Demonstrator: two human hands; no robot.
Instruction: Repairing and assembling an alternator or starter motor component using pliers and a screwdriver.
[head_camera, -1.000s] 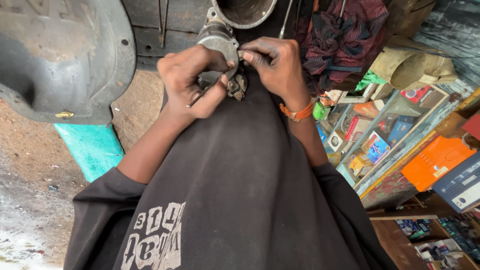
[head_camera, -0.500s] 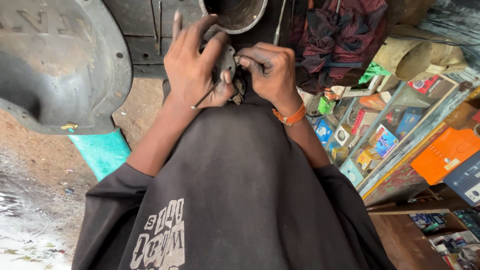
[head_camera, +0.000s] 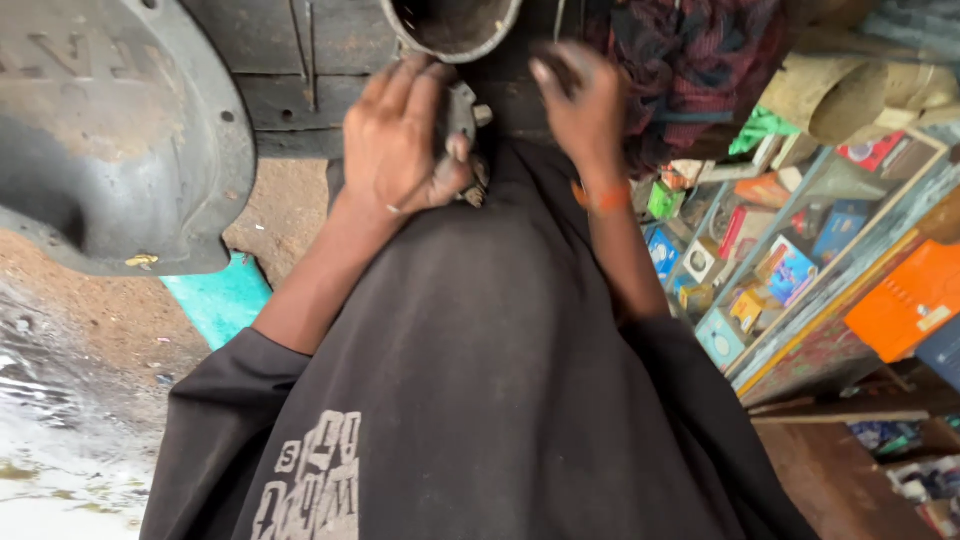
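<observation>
Left hand (head_camera: 400, 140) is clamped on a small metal part (head_camera: 462, 115), held just below the pipe (head_camera: 452, 25); right hand (head_camera: 580, 100), blurred, hovers just right of it, fingers loosely curled, holding nothing.

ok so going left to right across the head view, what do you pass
large grey metal housing → teal block → left hand → small grimy metal part in its grip → right hand → orange wristband → shelf of small coloured boxes → orange box
</observation>
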